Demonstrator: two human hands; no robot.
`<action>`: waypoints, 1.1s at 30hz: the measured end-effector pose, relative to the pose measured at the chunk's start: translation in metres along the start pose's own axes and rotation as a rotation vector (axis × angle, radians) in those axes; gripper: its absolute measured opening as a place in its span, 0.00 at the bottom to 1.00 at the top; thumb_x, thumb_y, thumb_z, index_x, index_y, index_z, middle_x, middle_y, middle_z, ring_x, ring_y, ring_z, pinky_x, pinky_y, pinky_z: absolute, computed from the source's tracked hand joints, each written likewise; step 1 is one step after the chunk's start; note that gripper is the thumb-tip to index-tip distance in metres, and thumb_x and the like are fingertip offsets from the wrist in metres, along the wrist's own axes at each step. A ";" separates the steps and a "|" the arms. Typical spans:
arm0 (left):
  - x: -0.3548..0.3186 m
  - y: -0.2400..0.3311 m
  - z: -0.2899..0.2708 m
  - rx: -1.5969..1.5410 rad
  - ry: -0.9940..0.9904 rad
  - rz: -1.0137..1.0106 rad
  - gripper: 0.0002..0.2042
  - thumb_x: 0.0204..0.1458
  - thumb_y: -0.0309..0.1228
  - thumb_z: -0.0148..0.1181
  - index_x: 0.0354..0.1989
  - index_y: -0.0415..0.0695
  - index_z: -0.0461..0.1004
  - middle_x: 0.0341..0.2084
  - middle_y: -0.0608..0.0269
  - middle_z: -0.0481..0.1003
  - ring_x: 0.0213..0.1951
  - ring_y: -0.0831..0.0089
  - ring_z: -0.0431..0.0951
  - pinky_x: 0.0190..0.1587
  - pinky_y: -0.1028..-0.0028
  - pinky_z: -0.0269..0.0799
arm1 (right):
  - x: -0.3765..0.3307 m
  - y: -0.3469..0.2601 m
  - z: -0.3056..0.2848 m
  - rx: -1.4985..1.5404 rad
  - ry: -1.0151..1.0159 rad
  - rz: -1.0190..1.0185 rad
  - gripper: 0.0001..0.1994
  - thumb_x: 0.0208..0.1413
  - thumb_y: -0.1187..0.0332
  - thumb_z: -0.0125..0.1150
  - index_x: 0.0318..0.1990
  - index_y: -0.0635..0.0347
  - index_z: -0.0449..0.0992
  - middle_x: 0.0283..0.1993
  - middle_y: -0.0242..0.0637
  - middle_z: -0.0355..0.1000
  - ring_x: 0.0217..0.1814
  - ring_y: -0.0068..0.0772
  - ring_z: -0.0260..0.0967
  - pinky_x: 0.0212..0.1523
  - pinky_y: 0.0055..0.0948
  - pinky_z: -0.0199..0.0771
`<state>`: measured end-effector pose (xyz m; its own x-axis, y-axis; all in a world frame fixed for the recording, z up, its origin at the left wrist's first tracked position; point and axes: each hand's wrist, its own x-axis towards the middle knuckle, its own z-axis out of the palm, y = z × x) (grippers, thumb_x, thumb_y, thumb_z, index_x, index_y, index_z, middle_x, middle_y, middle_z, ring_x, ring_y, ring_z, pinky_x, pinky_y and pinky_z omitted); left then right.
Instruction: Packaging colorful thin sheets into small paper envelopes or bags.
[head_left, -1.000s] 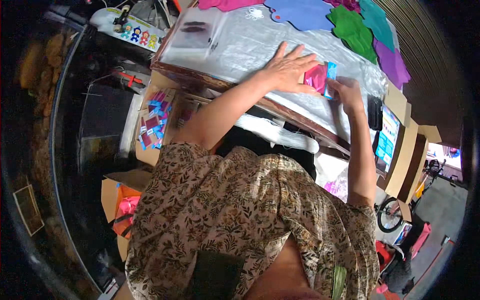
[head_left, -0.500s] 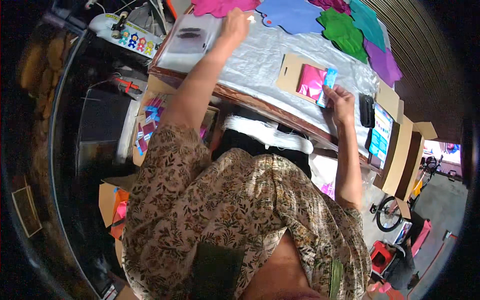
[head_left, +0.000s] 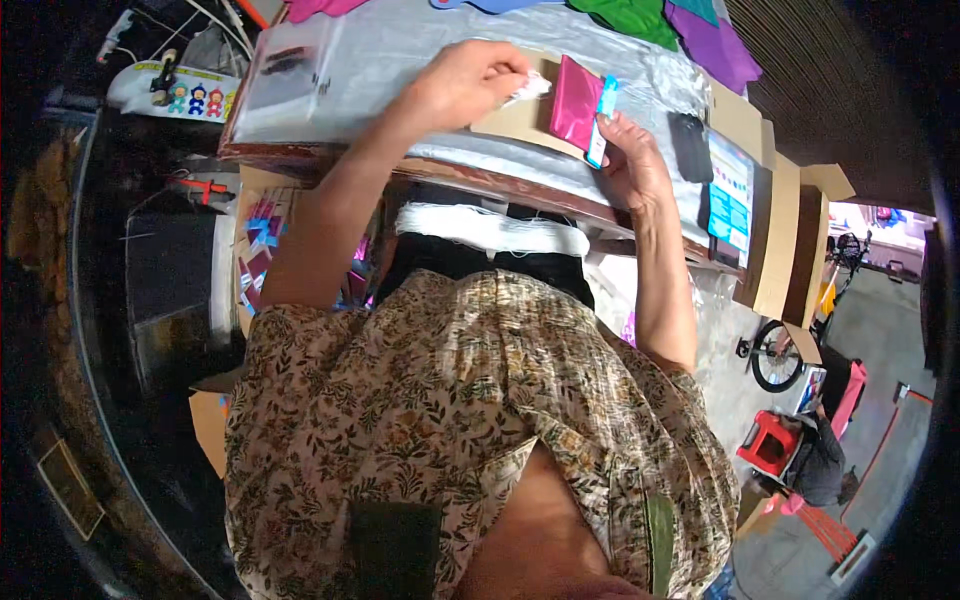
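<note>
Room: grey floor (head_left: 885,375) at right, with a black-tyred bicycle wheel (head_left: 777,356); open brown cardboard box (head_left: 785,240) beside the table's right end.

Work surface: wooden-edged table (head_left: 480,180) under a silvery-white plastic sheet (head_left: 390,50); green fabric piece (head_left: 625,18) and purple fabric piece (head_left: 712,48) on the far side. Flat tan cardboard sheet (head_left: 510,122) lies toward the near edge.

Right hand (head_left: 640,160) grips a glossy magenta rectangular packet (head_left: 575,105) by its blue strip (head_left: 597,148), over the cardboard's right part; whether raised, cannot be told. Left hand (head_left: 455,88), narrowly pinched, holds a small white stringy bunch (head_left: 532,87) left of the packet.

Step in hand, as judged: right steadies the packet while left works the bunch. Next move appears to call for an unshifting right hold and precise left fingertips.
</note>
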<state>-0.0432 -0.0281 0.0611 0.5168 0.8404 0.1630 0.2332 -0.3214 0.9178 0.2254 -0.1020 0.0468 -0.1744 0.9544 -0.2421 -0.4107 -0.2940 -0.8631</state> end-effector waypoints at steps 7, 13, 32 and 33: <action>-0.006 0.033 0.038 0.028 0.021 -0.024 0.11 0.57 0.20 0.57 0.48 0.35 0.75 0.37 0.61 0.79 0.39 0.78 0.78 0.45 0.76 0.75 | -0.011 0.009 0.012 0.019 -0.062 -0.052 0.09 0.60 0.70 0.63 0.47 0.60 0.76 0.41 0.27 0.78 0.37 0.16 0.74 0.40 0.19 0.72; -0.020 0.054 0.042 -0.064 0.093 0.126 0.11 0.51 0.21 0.59 0.44 0.40 0.78 0.30 0.52 0.82 0.36 0.64 0.84 0.43 0.67 0.79 | -0.024 0.009 0.018 0.067 -0.025 -0.156 0.09 0.60 0.71 0.63 0.47 0.61 0.76 0.44 0.31 0.79 0.42 0.20 0.76 0.47 0.24 0.75; -0.038 0.051 0.030 -0.453 0.412 -0.045 0.19 0.56 0.29 0.64 0.56 0.39 0.74 0.44 0.62 0.80 0.45 0.73 0.79 0.52 0.71 0.73 | -0.045 0.001 0.013 0.012 0.123 -0.186 0.12 0.59 0.77 0.61 0.50 0.66 0.77 0.46 0.36 0.80 0.44 0.21 0.76 0.49 0.22 0.74; -0.039 0.047 0.031 -0.450 0.415 -0.046 0.19 0.56 0.29 0.64 0.56 0.39 0.74 0.44 0.62 0.80 0.45 0.73 0.79 0.52 0.71 0.73 | -0.045 0.000 0.015 0.014 0.119 -0.184 0.12 0.59 0.77 0.61 0.50 0.66 0.77 0.46 0.36 0.80 0.44 0.21 0.76 0.49 0.22 0.74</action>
<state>-0.0269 -0.0892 0.0870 0.1291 0.9780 0.1638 -0.1694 -0.1410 0.9754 0.2199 -0.1463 0.0641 0.0111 0.9912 -0.1321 -0.4388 -0.1139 -0.8913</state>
